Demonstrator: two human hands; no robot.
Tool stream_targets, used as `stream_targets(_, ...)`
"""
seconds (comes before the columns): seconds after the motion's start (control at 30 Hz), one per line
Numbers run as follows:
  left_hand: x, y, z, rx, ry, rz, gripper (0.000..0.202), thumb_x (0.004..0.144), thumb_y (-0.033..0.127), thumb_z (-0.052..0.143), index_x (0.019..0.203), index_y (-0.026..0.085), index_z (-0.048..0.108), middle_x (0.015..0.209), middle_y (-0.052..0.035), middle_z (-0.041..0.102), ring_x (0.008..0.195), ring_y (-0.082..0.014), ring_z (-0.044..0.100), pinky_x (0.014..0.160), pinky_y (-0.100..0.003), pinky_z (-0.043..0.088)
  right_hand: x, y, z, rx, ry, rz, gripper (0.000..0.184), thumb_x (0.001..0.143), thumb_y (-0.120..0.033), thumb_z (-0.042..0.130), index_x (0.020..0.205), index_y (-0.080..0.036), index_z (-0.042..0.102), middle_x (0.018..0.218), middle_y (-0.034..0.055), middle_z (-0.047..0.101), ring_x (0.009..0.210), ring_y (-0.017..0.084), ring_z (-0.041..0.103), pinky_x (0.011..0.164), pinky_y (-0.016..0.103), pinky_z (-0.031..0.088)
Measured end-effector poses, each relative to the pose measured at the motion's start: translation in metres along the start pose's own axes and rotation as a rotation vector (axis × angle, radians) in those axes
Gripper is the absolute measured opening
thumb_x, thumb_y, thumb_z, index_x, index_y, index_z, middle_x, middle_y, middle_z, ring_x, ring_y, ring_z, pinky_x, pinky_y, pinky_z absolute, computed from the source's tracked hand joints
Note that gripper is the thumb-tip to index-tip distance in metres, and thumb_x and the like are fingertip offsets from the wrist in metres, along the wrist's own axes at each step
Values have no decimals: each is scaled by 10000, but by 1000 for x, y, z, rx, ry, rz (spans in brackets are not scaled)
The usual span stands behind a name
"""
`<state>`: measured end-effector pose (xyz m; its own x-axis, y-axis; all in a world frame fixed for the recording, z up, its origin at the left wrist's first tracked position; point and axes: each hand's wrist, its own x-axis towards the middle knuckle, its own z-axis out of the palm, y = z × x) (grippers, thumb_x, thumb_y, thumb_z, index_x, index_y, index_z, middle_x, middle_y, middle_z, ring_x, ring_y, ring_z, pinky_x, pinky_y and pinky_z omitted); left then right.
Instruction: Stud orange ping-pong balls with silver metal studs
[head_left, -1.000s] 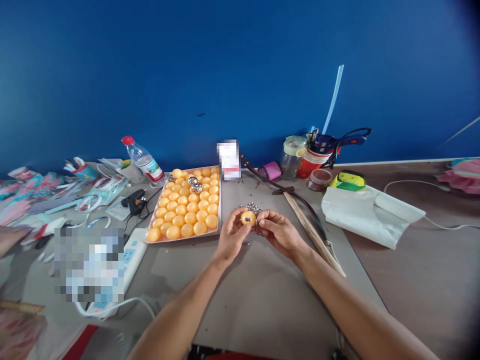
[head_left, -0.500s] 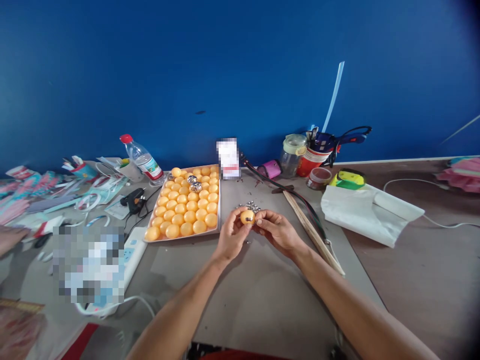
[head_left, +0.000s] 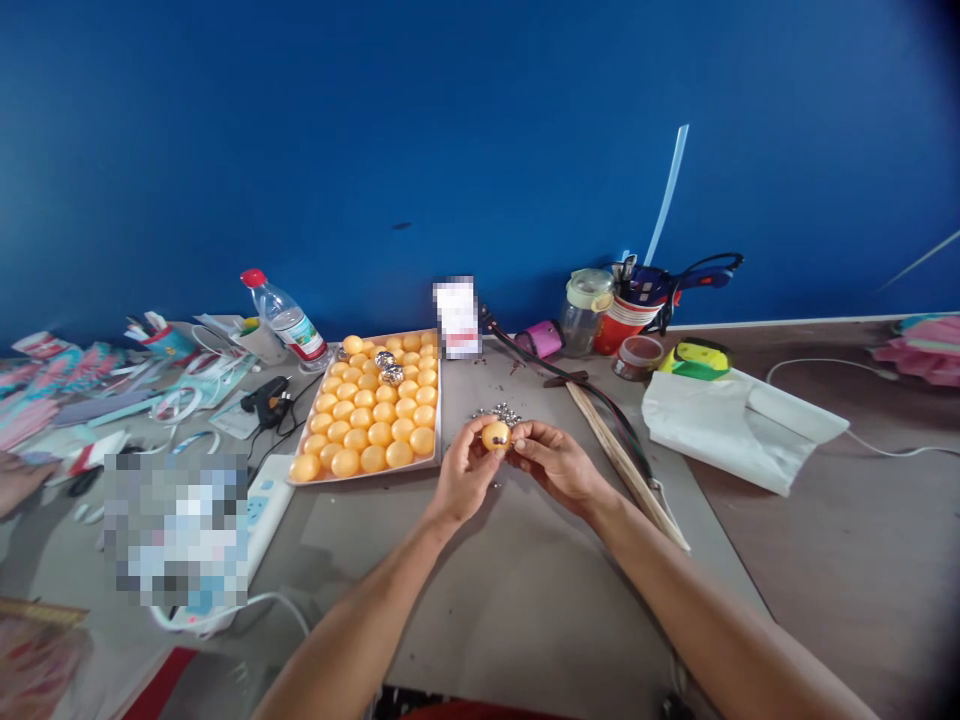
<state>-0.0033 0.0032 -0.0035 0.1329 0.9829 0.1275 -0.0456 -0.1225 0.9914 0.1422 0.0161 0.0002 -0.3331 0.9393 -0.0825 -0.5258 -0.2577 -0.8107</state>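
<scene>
An orange table tennis ball [head_left: 495, 435] with a dark mark on its front is held between the fingertips of my left hand [head_left: 465, 475]. My right hand [head_left: 555, 460] meets it from the other side, thumb and fingers pinched together at the ball's right edge. Whether something small sits in that pinch is hidden. Just beyond my fingers lies a little heap of shiny metal pieces [head_left: 504, 412] on the grey mat. To the left, a shallow tray [head_left: 441, 420] holds many orange balls [head_left: 373, 458] and a few silver ones [head_left: 391, 374].
A bottle [head_left: 292, 325] leans behind the tray, and a glue gun [head_left: 266, 400] and power strip [head_left: 266, 510] lie left. Right of my hands are a wooden stick [head_left: 626, 465], a jar [head_left: 585, 315] and white paper [head_left: 739, 425]. Another person's hand [head_left: 22, 480] shows at the left edge.
My hands and the ball stay almost exactly where they were. At the left edge, the other person's hand has shifted slightly.
</scene>
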Motion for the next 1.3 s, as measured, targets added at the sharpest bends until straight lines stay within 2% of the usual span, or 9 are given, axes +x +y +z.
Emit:
stream_targets(0.7, 0, -2, -2, 132, -3, 77, 392, 813, 335, 583, 1160, 169, 507, 1150, -111, 590, 1023, -212, 576, 897, -340, 460, 1, 2, -6, -131, 13, -8, 230, 649, -347, 740, 708, -168, 608, 612, -17, 555, 558, 89, 447, 539, 236, 317)
stream_targets(1.3, -5, -8, -2, 331, 69, 211, 360, 823, 267, 558, 1177, 200, 536, 1149, -109, 595, 1016, -219, 578, 913, -362, 449, 1, 4, -3, -218, 32, -33, 197, 685, -328, 698, 695, -176, 572, 575, -30, 568, 512, 84, 451, 541, 242, 329)
